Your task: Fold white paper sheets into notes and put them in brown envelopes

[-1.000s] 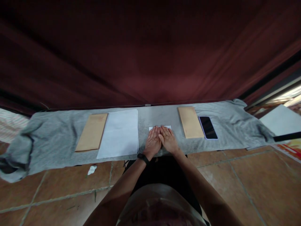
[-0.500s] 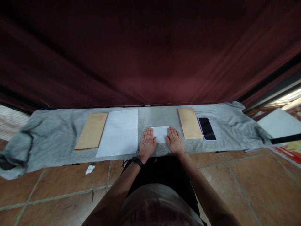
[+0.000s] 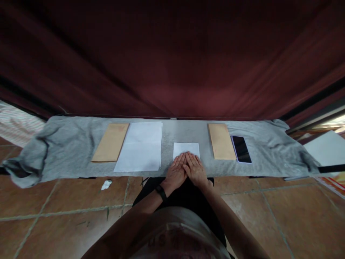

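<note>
A small folded sheet of white paper point(image 3: 185, 146) lies on the grey cloth in front of me. My left hand point(image 3: 175, 172) rests flat on its near part, fingers stretched out. Beside it, my right hand point(image 3: 196, 169) lies flat too, and the fingertips of both hands meet near the paper's middle. The hands hide the paper's near edge. To the left is a stack of larger white sheets point(image 3: 140, 147), its edges slightly uneven.
Brown envelopes point(image 3: 110, 142) lie left of the white stack. Another brown envelope point(image 3: 221, 141) is to the right, with a phone point(image 3: 242, 149) beside it. Grey cloth point(image 3: 185, 131) covers the narrow bench; a dark red curtain point(image 3: 172, 72) hangs behind. A white scrap point(image 3: 106, 185) is on the tiled floor.
Both hands have slid inward from the paper's left and right sides and come closer to me, now touching at the fingertips. More of the paper's far part shows. The view has shifted slightly.
</note>
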`<state>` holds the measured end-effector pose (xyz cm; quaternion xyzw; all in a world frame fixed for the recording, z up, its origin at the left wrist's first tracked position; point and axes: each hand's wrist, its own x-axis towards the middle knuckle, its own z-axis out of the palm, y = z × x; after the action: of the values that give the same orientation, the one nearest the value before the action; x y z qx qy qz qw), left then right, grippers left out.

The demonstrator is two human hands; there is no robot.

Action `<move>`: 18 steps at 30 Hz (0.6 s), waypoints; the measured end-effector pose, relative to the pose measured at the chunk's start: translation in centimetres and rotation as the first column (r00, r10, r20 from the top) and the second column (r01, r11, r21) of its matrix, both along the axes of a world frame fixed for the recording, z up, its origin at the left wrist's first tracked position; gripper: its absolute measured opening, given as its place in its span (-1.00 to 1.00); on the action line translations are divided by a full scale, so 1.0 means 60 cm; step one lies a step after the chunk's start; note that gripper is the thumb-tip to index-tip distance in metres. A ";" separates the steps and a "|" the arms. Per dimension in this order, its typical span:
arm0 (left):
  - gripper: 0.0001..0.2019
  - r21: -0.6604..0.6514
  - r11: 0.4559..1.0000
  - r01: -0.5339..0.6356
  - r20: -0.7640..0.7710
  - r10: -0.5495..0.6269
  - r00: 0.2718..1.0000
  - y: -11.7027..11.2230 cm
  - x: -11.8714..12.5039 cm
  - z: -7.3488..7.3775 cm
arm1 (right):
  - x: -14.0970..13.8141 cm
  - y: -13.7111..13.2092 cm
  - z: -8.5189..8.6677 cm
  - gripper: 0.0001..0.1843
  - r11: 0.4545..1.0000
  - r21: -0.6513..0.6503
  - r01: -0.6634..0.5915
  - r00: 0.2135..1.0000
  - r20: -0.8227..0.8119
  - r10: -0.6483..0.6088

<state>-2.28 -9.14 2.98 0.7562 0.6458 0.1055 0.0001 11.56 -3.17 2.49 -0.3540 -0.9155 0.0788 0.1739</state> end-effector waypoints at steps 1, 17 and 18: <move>-0.37 -0.004 1.000 -0.002 0.002 0.002 1.000 -0.002 -0.002 0.001 | 0.008 0.002 -0.002 -0.36 1.000 0.011 -0.006 1.000 0.012 0.005; -0.19 -0.048 0.999 0.000 -0.052 -0.003 0.999 -0.036 -0.029 0.010 | 0.111 0.033 -0.002 -0.32 0.998 0.038 -0.060 0.998 0.032 0.058; -0.19 -0.051 0.999 -0.003 -0.048 0.000 0.999 -0.036 -0.028 0.011 | 0.104 0.032 0.000 -0.33 0.999 0.031 -0.044 0.999 0.019 0.043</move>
<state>-3.99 -11.29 3.62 0.7577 0.6487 0.0707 0.0041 17.79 -1.26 2.49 -0.3319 -0.9257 0.0649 0.1695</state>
